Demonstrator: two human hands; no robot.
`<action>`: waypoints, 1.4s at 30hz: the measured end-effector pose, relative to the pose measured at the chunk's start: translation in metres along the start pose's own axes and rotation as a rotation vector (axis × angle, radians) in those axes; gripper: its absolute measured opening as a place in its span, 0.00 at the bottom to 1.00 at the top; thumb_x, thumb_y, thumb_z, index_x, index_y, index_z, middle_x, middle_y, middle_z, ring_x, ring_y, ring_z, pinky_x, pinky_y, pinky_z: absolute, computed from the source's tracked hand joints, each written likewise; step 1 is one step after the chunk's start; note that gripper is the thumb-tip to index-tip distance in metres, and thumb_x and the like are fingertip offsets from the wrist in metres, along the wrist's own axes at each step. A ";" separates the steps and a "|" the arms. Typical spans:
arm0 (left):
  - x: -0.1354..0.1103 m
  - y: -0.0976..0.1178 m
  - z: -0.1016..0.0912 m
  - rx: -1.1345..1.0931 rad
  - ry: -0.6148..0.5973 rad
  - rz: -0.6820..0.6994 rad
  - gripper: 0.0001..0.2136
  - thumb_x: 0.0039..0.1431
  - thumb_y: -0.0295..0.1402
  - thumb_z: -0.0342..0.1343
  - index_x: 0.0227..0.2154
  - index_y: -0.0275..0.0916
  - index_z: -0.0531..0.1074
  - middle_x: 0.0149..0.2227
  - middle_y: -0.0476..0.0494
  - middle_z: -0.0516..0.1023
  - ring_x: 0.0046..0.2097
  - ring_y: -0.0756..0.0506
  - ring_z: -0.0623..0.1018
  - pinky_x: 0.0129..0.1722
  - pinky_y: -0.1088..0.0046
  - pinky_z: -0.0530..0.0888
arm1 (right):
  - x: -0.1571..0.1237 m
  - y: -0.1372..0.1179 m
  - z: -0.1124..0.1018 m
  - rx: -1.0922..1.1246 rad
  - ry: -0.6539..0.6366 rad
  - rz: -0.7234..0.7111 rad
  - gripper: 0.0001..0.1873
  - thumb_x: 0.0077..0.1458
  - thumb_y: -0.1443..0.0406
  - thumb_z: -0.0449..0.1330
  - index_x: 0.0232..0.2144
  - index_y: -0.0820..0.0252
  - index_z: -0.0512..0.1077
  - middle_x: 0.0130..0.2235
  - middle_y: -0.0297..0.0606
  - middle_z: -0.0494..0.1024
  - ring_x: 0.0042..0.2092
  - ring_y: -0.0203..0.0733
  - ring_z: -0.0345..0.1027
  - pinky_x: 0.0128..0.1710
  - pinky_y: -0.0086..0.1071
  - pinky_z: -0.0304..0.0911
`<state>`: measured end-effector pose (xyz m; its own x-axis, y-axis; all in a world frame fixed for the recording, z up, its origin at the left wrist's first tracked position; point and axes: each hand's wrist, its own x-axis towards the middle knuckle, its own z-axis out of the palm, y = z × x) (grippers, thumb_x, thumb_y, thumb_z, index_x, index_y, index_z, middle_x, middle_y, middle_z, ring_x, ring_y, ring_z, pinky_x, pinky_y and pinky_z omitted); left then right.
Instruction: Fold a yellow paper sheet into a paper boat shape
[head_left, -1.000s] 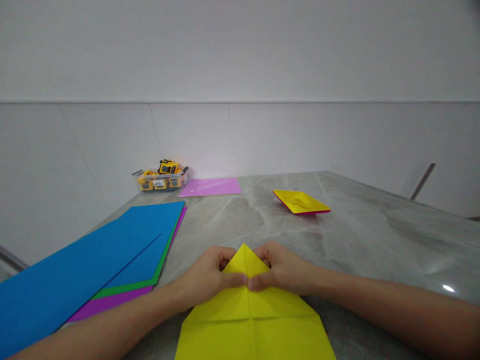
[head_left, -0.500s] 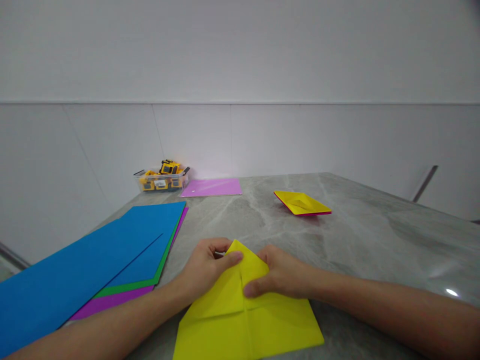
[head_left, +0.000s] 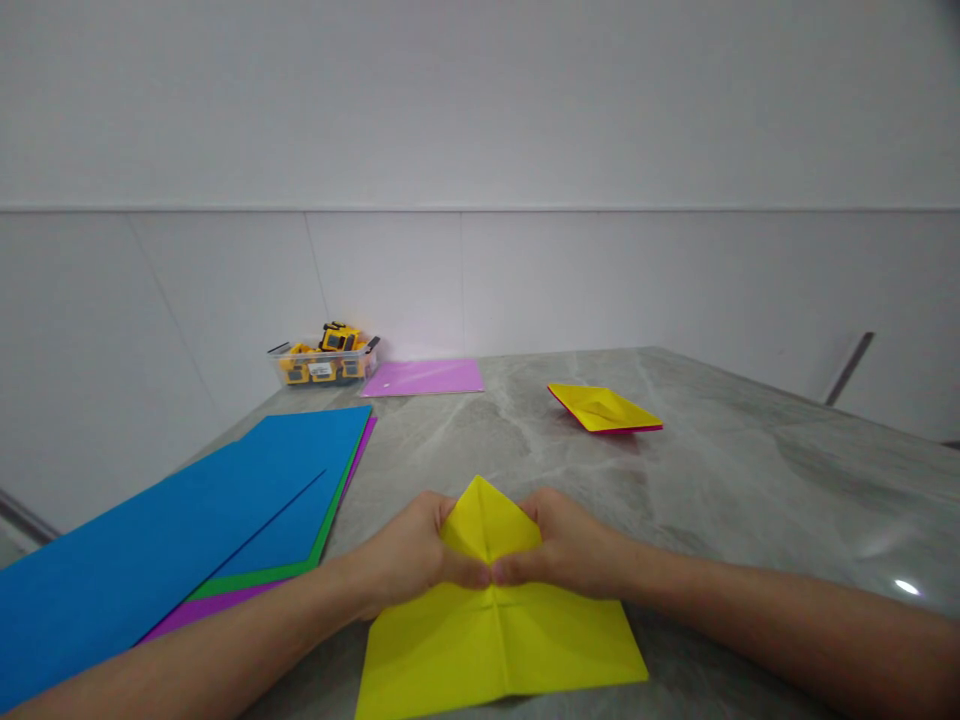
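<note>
A yellow sheet of paper [head_left: 502,650], folded to a point at its far end, lies in front of me with a crease down its middle. My left hand [head_left: 420,555] grips its left edge near the point, thumb on top. On the opposite edge my right hand [head_left: 566,545] has the same kind of hold. Both thumb tips meet at the centre crease, pressing on the paper. The fingers beneath the sheet are hidden.
Blue, green and purple sheets [head_left: 225,500] are stacked at the left. A folded yellow and red paper piece [head_left: 604,408] sits farther right on the grey marbled table [head_left: 750,500]. Near the wall are a pink sheet [head_left: 424,377] and a clear bin [head_left: 360,368] of yellow toy vehicles [head_left: 339,338].
My left hand has shifted down from near the tip, its thumb moving to meet the right thumb at the crease. The pointed end now shows more fully between my hands.
</note>
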<state>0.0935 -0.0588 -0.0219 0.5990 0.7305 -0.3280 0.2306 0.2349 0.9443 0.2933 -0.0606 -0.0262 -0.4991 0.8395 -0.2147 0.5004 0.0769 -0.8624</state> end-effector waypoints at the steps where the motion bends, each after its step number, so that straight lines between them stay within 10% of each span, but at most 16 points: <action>1: 0.000 -0.001 -0.001 -0.015 -0.004 0.001 0.12 0.42 0.29 0.65 0.34 0.36 0.78 0.33 0.44 0.81 0.33 0.44 0.79 0.34 0.72 0.72 | 0.000 0.000 -0.001 0.016 -0.013 -0.019 0.13 0.44 0.59 0.66 0.30 0.63 0.77 0.29 0.35 0.77 0.27 0.34 0.66 0.22 0.22 0.56; 11: 0.002 -0.004 -0.010 -0.207 -0.121 -0.031 0.14 0.45 0.32 0.63 0.36 0.34 0.79 0.32 0.42 0.81 0.30 0.47 0.79 0.31 0.75 0.72 | 0.002 0.006 -0.008 0.417 -0.314 0.014 0.19 0.39 0.60 0.69 0.36 0.62 0.76 0.35 0.37 0.78 0.30 0.35 0.69 0.32 0.28 0.64; 24: 0.003 -0.006 -0.005 0.072 0.027 0.009 0.10 0.45 0.33 0.63 0.32 0.34 0.79 0.32 0.42 0.81 0.28 0.47 0.77 0.27 0.75 0.69 | 0.002 0.000 -0.002 0.154 -0.185 0.037 0.16 0.42 0.61 0.67 0.34 0.63 0.76 0.33 0.37 0.76 0.30 0.36 0.68 0.28 0.27 0.61; 30: -0.007 0.000 0.001 0.086 -0.127 -0.089 0.10 0.43 0.31 0.64 0.31 0.36 0.79 0.33 0.44 0.81 0.28 0.47 0.77 0.27 0.76 0.70 | 0.007 0.006 0.000 0.247 -0.226 -0.202 0.21 0.48 0.50 0.62 0.26 0.65 0.70 0.23 0.31 0.67 0.23 0.29 0.57 0.22 0.23 0.53; 37: -0.004 -0.006 0.000 -0.097 -0.196 -0.181 0.11 0.40 0.32 0.67 0.30 0.35 0.80 0.33 0.43 0.82 0.27 0.47 0.78 0.28 0.75 0.72 | 0.010 0.006 0.005 0.256 -0.090 -0.278 0.26 0.48 0.48 0.62 0.18 0.63 0.62 0.18 0.25 0.56 0.19 0.25 0.46 0.17 0.22 0.43; 42: 0.002 0.003 -0.025 -0.710 -0.184 0.091 0.25 0.51 0.50 0.57 0.41 0.30 0.77 0.39 0.36 0.81 0.41 0.41 0.79 0.43 0.67 0.73 | 0.016 0.012 -0.015 0.494 0.356 -0.204 0.25 0.47 0.46 0.61 0.22 0.63 0.65 0.18 0.27 0.61 0.17 0.27 0.51 0.15 0.23 0.46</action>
<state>0.0766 -0.0402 -0.0189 0.7253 0.6623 -0.1877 -0.3407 0.5823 0.7381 0.3023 -0.0383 -0.0326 -0.2417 0.9679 0.0683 -0.0073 0.0686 -0.9976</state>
